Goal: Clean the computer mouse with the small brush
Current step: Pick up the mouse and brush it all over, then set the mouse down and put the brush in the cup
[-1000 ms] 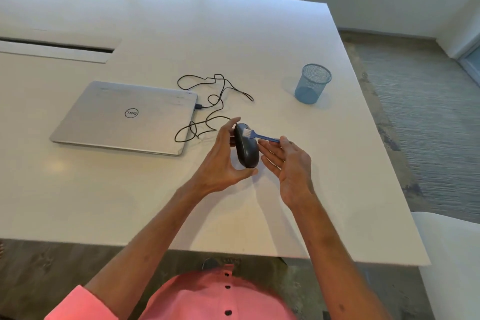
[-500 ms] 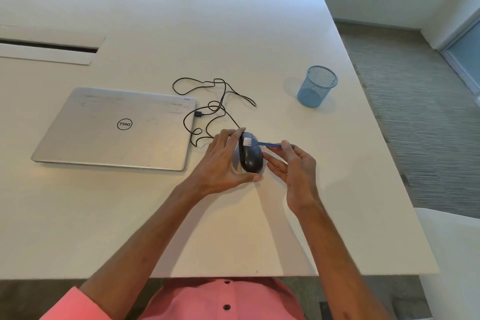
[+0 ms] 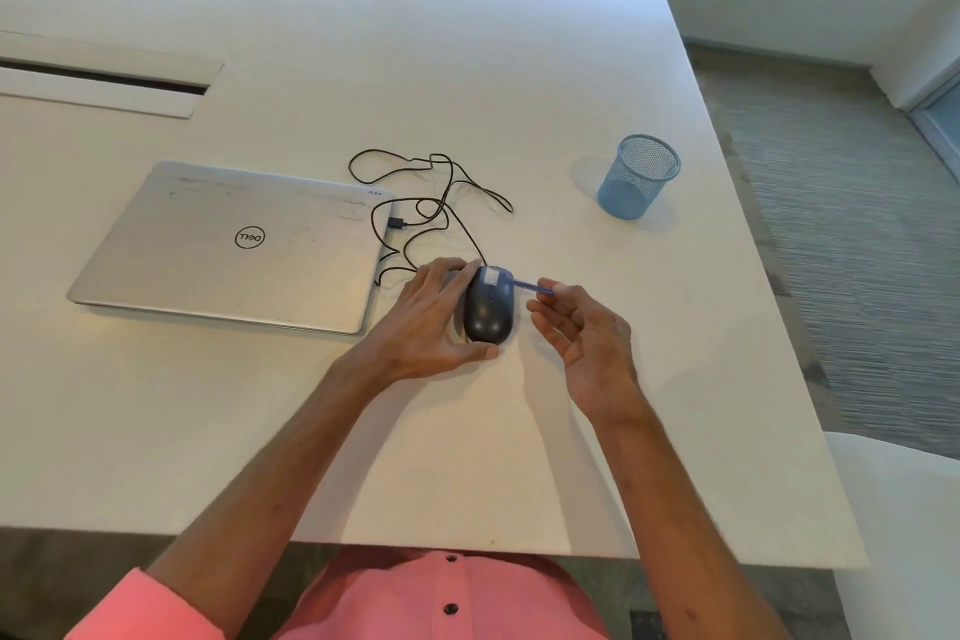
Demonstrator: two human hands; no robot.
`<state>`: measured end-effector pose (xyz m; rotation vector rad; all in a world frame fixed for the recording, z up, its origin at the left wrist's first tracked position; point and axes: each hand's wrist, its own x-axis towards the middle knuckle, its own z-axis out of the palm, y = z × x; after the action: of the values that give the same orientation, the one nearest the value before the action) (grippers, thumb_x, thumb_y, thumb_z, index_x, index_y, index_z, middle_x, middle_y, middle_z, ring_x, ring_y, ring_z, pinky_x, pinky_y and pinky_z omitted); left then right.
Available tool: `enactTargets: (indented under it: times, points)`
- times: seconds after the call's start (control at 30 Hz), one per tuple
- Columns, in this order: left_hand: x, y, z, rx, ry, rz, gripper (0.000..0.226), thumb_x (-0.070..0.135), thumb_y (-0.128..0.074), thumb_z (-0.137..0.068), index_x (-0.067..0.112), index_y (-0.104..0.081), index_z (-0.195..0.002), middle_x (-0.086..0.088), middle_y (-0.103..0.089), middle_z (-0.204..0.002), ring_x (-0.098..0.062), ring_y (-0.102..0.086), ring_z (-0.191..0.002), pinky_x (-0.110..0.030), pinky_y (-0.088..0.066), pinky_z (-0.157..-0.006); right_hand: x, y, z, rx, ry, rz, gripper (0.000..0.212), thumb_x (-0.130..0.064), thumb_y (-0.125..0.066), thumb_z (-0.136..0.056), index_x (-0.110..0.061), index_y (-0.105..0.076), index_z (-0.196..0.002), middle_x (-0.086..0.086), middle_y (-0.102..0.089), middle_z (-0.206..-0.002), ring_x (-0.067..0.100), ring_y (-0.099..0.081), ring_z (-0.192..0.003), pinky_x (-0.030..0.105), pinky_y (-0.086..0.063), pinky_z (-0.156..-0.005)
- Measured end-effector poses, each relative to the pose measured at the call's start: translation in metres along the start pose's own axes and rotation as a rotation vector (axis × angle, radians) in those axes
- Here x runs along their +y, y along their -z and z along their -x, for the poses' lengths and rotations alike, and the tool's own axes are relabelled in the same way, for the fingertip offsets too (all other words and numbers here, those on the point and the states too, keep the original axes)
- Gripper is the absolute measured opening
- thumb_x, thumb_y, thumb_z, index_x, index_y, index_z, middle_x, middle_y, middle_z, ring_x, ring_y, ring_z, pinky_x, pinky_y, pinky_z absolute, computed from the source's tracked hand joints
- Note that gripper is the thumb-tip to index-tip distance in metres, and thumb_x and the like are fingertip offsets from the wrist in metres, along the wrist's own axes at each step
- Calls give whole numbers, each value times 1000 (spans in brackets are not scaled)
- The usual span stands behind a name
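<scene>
The computer mouse (image 3: 488,312) lies between the two hands, top side up. Its long axis runs away from the person, the rounded tail nearest the body and the cabled nose pointing to the far side of the worktop (image 3: 467,68). Whether it rests on the surface or sits just above it cannot be told. It is a dark grey, smooth, egg-shaped shell with a soft sheen and two small highlights on its hump. The left hand (image 3: 431,322) holds it, fingers curled along its left flank and thumb pressed against the near end. The small brush (image 3: 527,285) lies crosswise to the mouse, its thin blue plastic handle pinched by the right hand (image 3: 587,343) between thumb and forefinger, the other fingers loosely bent. Its pale bristle head points toward the left hand and sits on the nose of the mouse. A thin black cable (image 3: 441,192) leaves the nose and loops loosely beyond the left hand, its plug lying just beside a closed, matte silver laptop (image 3: 234,244) with scuffed lid, which sits left of that hand. Beyond the right hand, well apart, stands a round blue wire-mesh cup (image 3: 636,177). The worktop is plain white and smooth.
</scene>
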<state>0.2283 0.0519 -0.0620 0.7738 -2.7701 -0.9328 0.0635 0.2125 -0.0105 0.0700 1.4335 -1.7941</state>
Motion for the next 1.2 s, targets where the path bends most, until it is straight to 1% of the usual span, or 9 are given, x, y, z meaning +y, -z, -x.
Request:
enactTargets:
  times: [0.13,0.3,0.43,0.5,0.6,0.73,0.9,1.07,1.2]
  points:
    - [8,2,4,1,9,-31,127,84,-68,-84,17,-20,-181,3,-29,-171,-22,-27,-162,-49,-32,-136,-1,5,-5,-10,-28,-51,18,2,-77,-99,3,-83,-116,18,-86,-101,24,-85,-82,29,-71,-83]
    - [36,5,14,239,33,-124,107,81,-59,-93,14,-41,-174,-1,-45,-167,-23,-46,-152,-43,-46,-122,1,9,-13,-41,-45,-34,22,-2,-75,-104,5,-79,-124,18,-85,-104,23,-83,-84,28,-71,-81]
    - [57,8,10,433,11,-17,68,65,-61,-105,16,-71,-150,1,-70,-142,-16,-64,-120,-32,-54,-103,0,9,-14,-57,-12,-64,15,-4,-75,-104,-1,-83,-116,19,-86,-109,22,-85,-88,29,-71,-84]
    - [67,9,1,523,67,178,41,53,-67,-109,20,-79,-131,10,-75,-125,-8,-68,-98,-21,-55,-82,-3,8,-14,-65,6,-63,18,-5,-77,-103,-1,-83,-119,17,-86,-111,25,-86,-94,30,-71,-85]
    - [78,11,-16,579,126,393,7,38,-77,-110,31,-75,-111,24,-74,-104,-9,-71,-90,-31,-59,-70,-6,8,-12,-86,62,-12,20,-5,-78,-103,-2,-83,-122,17,-87,-112,27,-86,-97,31,-70,-88]
    - [85,10,-35,568,173,489,7,31,-78,-109,24,-79,-108,16,-78,-102,-13,-72,-86,-44,-63,-78,-14,11,-14,-80,223,284,14,-13,-80,-103,-15,-86,-116,1,-88,-104,16,-85,-97,32,-69,-91]
    - [93,11,-52,454,80,406,8,29,-77,-109,24,-82,-106,15,-80,-105,-10,-71,-88,-33,-55,-73,-33,12,-29,-101,455,586,15,-24,-86,-99,-24,-89,-113,-12,-86,-106,0,-77,-100,9,-58,-85]
    - [102,16,-71,401,0,359,14,34,-74,-111,23,-84,-109,16,-80,-105,-12,-73,-99,-32,-54,-78,-48,15,-45,-86,516,641,9,-22,-88,-97,-19,-88,-105,-5,-85,-100,2,-71,-88,8,-55,-75]
    - [101,13,-90,416,-8,359,28,36,-61,-119,26,-79,-137,10,-77,-134,-6,-67,-119,-32,-54,-93,-65,20,-61,-74,499,547,11,-17,-85,-100,-26,-85,-95,-5,-85,-93,13,-75,-88,17,-60,-83]
